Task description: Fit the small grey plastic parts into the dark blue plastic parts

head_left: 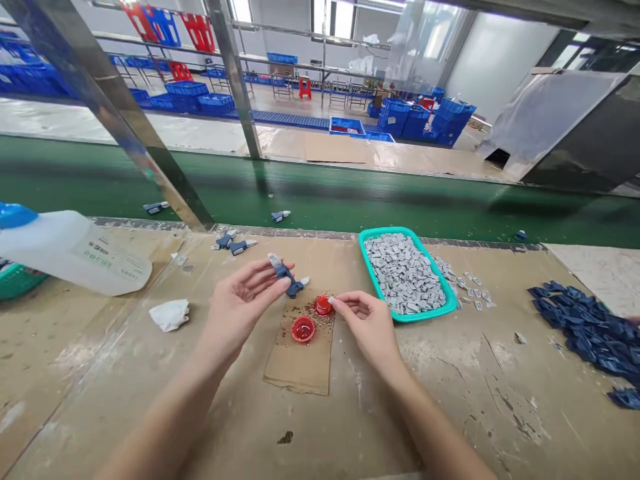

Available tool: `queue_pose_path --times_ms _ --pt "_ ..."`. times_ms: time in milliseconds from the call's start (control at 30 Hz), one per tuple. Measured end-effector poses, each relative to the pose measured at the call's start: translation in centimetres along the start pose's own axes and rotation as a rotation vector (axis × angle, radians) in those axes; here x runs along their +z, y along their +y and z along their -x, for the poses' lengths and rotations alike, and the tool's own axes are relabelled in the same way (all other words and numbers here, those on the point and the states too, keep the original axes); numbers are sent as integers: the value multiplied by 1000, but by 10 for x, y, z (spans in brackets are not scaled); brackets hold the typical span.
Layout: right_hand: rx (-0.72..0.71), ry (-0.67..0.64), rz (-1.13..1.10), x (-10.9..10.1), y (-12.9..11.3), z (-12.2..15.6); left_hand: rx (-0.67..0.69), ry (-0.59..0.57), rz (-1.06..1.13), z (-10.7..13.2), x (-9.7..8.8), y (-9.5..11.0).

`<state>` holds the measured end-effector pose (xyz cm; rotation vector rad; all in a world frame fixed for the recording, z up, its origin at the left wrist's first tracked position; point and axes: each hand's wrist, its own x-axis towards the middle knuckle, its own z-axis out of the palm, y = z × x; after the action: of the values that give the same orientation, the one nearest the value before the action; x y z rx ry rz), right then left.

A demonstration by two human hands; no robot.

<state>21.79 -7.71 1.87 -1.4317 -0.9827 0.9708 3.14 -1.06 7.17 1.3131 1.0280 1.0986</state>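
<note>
One dark blue part (282, 269) with a pale tip is pinched, in the head view, between the thumb and fingers of the left hand (240, 297), held just above the table (250, 433) and left of two small red cups; a second pale tip shows at its right end, though I cannot tell whether it belongs to the same part. The right hand (367, 323) has its grip pressed together at the thumb and index fingertips, pinching a small pale piece (331, 301) at the right side of the far red cup (323, 306). The near red cup (303, 330), with red contents, sits just beside it, a little to the left. Brown crumbs lie around both cups on a strip of cardboard (300, 373). Right of the cups and farther away, a teal tray (449, 309) holds a heap of grey pieces (404, 270), with loose grey pieces (473, 291) on its right. A pile of dark blue pieces (590, 333) lies at the far right. On the left are a crumpled white wad (170, 315) and a large translucent bottle (90, 253), tilted, with a blue cap. More blue parts (239, 247) lie near the table's far edge, beyond which runs a green belt (320, 187).
</note>
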Motion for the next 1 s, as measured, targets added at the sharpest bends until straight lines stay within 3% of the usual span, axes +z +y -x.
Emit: queue_pose_path --times_ms 100,300,700,1000 --pt "38 5 -19 7 4 -2 11 85 23 13 -4 -12" --pt "89 -11 -10 9 6 -4 8 112 78 16 -4 -18" --pt "122 -154 -224 -1 -22 17 -129 23 89 36 19 -21" --pt "137 -256 -196 2 -23 20 -174 5 104 40 25 -18"
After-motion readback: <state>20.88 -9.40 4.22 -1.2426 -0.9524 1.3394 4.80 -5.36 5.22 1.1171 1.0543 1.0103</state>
